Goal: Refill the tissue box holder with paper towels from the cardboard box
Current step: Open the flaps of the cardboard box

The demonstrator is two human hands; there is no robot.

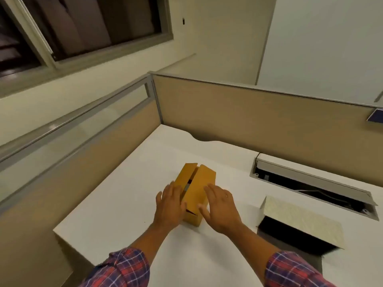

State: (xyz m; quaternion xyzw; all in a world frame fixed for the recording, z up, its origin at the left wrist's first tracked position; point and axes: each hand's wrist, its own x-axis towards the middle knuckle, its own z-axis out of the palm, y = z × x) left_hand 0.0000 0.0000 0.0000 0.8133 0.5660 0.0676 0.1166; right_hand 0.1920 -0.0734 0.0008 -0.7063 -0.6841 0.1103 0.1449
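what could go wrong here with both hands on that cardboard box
1. The cardboard box is narrow and its top flaps are only parted a crack; with the left hand and right hand flat against its sides, it may slide on the smooth white desk rather than open.
2. The tissue box holder sits at the right, close to the open cable tray; towels could drop in.

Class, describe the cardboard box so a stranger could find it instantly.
Start at the white desk inside the beige cubicle partitions. Near its middle, between the left hand and right hand, stands the cardboard box. It alone is mustard-yellow, top flaps slightly parted.
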